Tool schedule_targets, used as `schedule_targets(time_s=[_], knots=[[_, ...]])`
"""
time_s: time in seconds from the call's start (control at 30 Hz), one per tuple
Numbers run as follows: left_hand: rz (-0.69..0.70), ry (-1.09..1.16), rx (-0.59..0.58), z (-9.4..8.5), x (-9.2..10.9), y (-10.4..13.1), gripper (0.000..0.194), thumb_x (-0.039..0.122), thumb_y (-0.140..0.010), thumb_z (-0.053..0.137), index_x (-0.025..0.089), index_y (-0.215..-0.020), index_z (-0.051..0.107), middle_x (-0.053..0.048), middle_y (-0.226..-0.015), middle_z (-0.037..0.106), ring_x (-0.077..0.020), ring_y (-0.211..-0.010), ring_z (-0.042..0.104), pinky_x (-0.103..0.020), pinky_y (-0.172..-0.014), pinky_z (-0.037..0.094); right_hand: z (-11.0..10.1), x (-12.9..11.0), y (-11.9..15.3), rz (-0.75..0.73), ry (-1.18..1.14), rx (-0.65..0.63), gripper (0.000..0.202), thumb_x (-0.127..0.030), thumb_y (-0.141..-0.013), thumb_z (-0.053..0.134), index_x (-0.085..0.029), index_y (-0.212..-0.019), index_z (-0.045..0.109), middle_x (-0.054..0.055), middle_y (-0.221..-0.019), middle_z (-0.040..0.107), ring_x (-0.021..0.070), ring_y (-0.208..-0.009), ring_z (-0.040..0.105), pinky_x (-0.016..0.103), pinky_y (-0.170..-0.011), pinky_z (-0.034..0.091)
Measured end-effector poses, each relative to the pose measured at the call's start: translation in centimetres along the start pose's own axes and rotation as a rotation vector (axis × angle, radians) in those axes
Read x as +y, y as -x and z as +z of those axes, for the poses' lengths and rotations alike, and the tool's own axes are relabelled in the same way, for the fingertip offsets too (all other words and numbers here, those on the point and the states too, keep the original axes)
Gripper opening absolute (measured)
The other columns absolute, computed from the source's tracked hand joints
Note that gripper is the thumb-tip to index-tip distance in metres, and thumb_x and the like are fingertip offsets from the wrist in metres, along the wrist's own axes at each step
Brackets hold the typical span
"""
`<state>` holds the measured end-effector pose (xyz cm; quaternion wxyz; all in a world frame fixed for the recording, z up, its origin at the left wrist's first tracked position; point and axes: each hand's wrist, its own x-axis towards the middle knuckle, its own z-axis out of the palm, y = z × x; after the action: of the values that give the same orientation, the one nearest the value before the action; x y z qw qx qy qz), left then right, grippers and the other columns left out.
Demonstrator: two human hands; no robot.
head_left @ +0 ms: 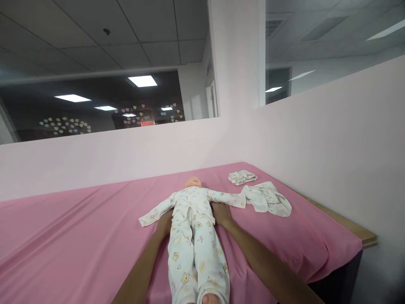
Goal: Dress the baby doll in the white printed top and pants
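Note:
A baby doll (193,181) lies on its back on the pink-covered bed, its head at the far end and its feet towards me. It wears a white long-sleeved top (193,196) and matching trousers (182,253) with a small bear print. Both sleeves stretch out sideways. My left hand (165,221) holds the doll's left-hand side at the waist, its fingers mostly hidden by the clothing. On the opposite side, my right hand (221,212) is closed against the waist below the sleeve, fingertips tucked out of sight. A bare foot (210,299) shows at one trouser cuff.
Two crumpled white printed cloths lie right of the doll: a smaller one (242,177) behind and a larger one (268,198) touching the sleeve end. Pale walls (332,147) with windows border the bed's back and right. A wooden edge (341,219) juts out at right.

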<state>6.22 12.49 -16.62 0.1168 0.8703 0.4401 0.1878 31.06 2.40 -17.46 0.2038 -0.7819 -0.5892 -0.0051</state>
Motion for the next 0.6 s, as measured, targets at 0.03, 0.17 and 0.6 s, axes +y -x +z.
schedule_targets(time_s=[0.03, 0.17, 0.6], knots=[[0.015, 0.005, 0.003, 0.02, -0.05, -0.04, 0.034, 0.023, -0.089, 0.052, 0.02, -0.119, 0.069, -0.007, -0.133, 0.065, -0.0271, -0.125, 0.057, -0.031, -0.101, 0.044, 0.0, 0.0, 0.0, 0.0, 0.0, -0.001, 0.031, -0.026, -0.094, 0.044, -0.02, -0.113, 0.068, 0.013, -0.126, 0.065, 0.0299, -0.12, 0.053, 0.04, -0.098, 0.032], [0.039, 0.024, -0.001, 0.13, -0.25, -0.2, 0.037, 0.022, -0.089, 0.051, 0.02, -0.122, 0.067, -0.006, -0.136, 0.063, -0.0254, -0.128, 0.054, -0.031, -0.105, 0.042, 0.0, 0.02, 0.01, 0.001, 0.001, -0.003, 0.031, -0.026, -0.095, 0.043, -0.02, -0.113, 0.067, 0.012, -0.127, 0.064, 0.0298, -0.121, 0.052, 0.04, -0.098, 0.032], [0.041, 0.015, -0.009, -0.1, 0.0, 0.03, 0.034, 0.024, -0.089, 0.05, 0.02, -0.118, 0.068, -0.007, -0.138, 0.062, -0.0274, -0.127, 0.055, -0.031, -0.103, 0.043, -0.03, -0.04, -0.01, 0.003, 0.009, -0.008, 0.03, -0.026, -0.095, 0.043, -0.018, -0.111, 0.068, 0.013, -0.126, 0.065, 0.0306, -0.119, 0.053, 0.04, -0.098, 0.032]])
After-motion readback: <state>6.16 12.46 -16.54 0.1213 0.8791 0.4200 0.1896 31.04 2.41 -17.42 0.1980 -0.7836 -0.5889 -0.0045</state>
